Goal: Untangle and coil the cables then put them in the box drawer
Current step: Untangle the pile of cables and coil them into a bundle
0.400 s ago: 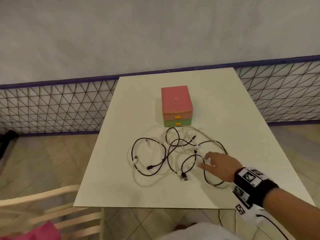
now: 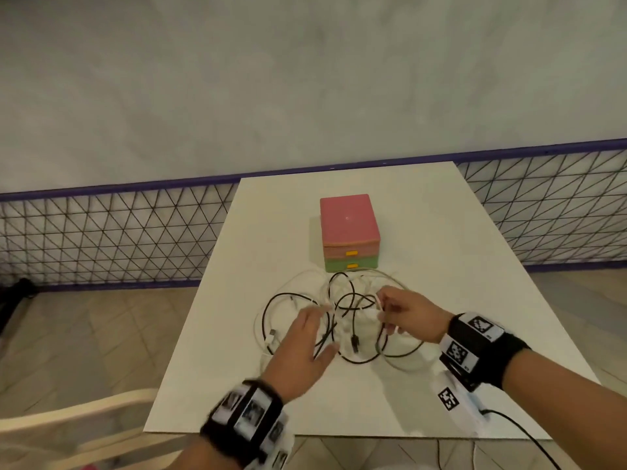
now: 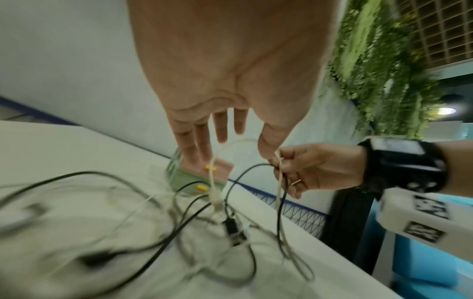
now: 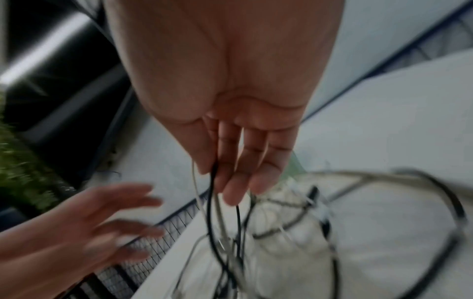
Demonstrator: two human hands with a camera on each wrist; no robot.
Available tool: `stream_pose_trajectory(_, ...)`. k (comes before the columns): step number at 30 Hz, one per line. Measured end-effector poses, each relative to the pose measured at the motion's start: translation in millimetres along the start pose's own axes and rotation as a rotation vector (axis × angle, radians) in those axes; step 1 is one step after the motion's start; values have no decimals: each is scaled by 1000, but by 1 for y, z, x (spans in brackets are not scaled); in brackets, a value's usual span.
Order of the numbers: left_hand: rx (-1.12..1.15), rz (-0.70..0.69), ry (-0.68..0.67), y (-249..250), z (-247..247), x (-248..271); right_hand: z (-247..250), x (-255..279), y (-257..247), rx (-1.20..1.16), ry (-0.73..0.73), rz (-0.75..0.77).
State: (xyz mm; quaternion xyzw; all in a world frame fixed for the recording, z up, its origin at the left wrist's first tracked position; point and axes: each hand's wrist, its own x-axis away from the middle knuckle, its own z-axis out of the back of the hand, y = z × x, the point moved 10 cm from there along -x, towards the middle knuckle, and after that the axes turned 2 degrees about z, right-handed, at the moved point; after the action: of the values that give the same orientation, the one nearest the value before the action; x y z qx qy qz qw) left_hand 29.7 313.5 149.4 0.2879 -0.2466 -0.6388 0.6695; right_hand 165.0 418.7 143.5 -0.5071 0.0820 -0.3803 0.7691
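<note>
Pinching a white cable (image 3: 279, 178) and a black cable (image 3: 281, 202) together, the right hand (image 2: 409, 313) lifts them off the tangle (image 2: 339, 320) on the table (image 2: 441, 266). Beside it the left hand (image 2: 302, 351) hovers over the tangle, fingers spread, holding nothing. Just beyond stands the box (image 2: 349, 228), both drawers closed.

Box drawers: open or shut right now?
Both shut. The box shows its pink and green drawer fronts flush, yellow handles untouched; the cables lie outside.
</note>
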Motion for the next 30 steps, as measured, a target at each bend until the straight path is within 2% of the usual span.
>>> stream_pose_trajectory(2, -58, -48, 4, 11, -4, -38, 11, 6, -30, -31, 1, 91)
stream_pose_trajectory(4, -23, -37, -26, 17, -10, -70, 35, 10, -49, -118, 91, 154)
stream_pose_trajectory(7, 25, 53, -52, 4, -15, -91, 81, 22, -48, -386, 275, 134)
stream_pose_trajectory(9, 45, 110, -53, -10, -22, -91, 96, 30, -33, -553, 324, 77)
stream_pose_trajectory(12, 289, 159, -75, -12, -39, -89, 96, 37, -19, -655, 317, 25)
stream_pose_trajectory(17, 974, 456, -284, 26, -77, -82, 76, 31, -5, -541, 272, -37)
stream_pose_trajectory(21, 1211, 458, -379, 51, -76, -81, 74, 24, 1, -425, 271, -42)
stream_pose_trajectory(23, 1158, 434, -354, 55, -64, -86, 72, 20, 3, -357, 257, -36)
stream_pose_trajectory(27, 813, 356, -292, 60, -40, -91, 61, 12, 14, -307, 241, -25)
stream_pose_trajectory(30, 878, 371, -103, 44, -8, -95, 46, 8, 27, -342, 171, -63)
